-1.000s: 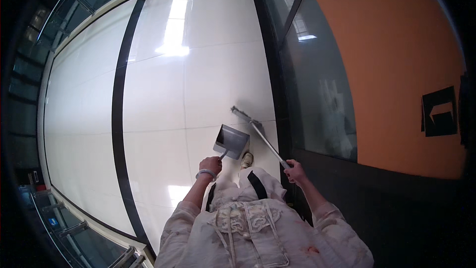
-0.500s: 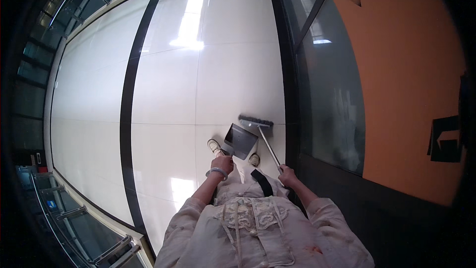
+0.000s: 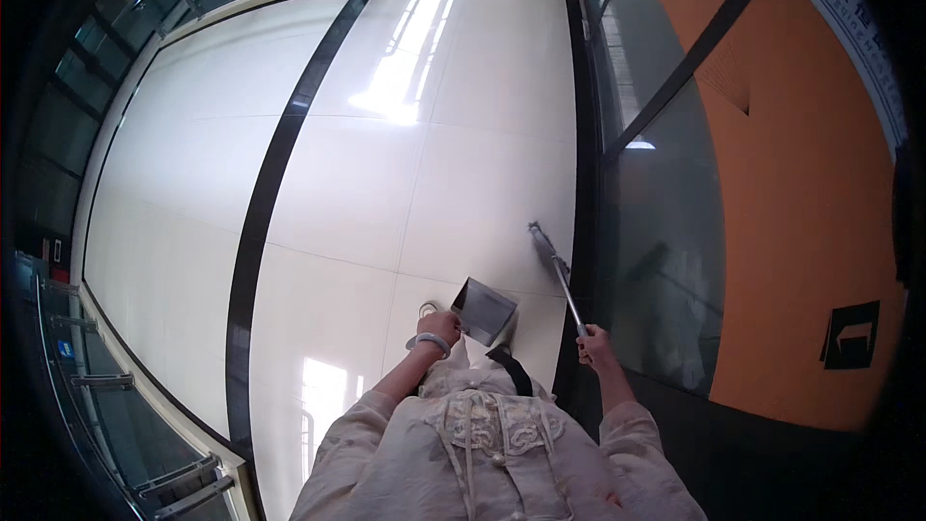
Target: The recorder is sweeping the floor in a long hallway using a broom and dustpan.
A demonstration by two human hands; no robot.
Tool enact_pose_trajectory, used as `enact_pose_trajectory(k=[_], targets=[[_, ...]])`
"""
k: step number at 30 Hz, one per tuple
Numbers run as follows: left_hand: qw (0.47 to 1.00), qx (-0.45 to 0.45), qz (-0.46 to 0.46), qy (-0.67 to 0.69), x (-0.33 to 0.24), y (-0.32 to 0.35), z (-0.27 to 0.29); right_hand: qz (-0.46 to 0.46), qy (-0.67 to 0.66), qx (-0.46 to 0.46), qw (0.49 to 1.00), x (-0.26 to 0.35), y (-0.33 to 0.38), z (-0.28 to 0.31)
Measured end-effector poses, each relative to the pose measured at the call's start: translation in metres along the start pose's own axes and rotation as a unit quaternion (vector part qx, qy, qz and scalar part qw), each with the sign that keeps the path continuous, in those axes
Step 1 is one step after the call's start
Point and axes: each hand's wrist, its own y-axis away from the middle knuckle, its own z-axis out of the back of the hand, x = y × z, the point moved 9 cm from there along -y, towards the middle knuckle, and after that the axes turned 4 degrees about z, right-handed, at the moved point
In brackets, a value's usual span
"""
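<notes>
My left hand (image 3: pixel 441 328) is closed on the handle of a grey dustpan (image 3: pixel 485 308), which hangs in front of my legs with its opening turned to the upper left. A bracelet circles that wrist. My right hand (image 3: pixel 594 343) grips the metal handle of a broom (image 3: pixel 569 297). The broom's grey bristle head (image 3: pixel 546 245) is over the floor near the dark strip by the glass, ahead of the dustpan and apart from it. One light shoe (image 3: pixel 428 308) shows beside the dustpan; the other foot is mostly hidden.
Glossy pale tiles (image 3: pixel 367 193) run ahead, crossed lengthwise by a dark strip (image 3: pixel 271 171). On the right stands a glass wall (image 3: pixel 666 232) with an orange panel (image 3: pixel 791 232) behind it. Railings (image 3: pixel 106 381) border the floor at the left.
The broom head has swung to the right, toward the glass wall, and turned lengthwise. My right hand has shifted outward with it. The dustpan stays in my left hand, and the view has turned slightly.
</notes>
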Motion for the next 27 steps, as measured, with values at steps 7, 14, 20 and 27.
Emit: enact_pose_trajectory(k=[7,14,20,27], targets=[[1.000,0.010,0.026,0.005,0.049,-0.041,0.026,-0.005,0.160,-0.034,0.986,-0.017,-0.069,-0.102],[0.997,0.009,0.055,0.049,0.104,-0.064,0.055,-0.083,0.102,0.132,0.982,0.015,0.017,-0.164],[0.999,0.011,0.038,0.008,0.133,-0.071,0.086,-0.109,-0.152,0.079,0.979,0.047,0.001,-0.132],[0.997,-0.008,0.075,0.030,0.180,-0.067,0.090,-0.094,0.018,0.042,0.995,0.052,-0.082,-0.208]])
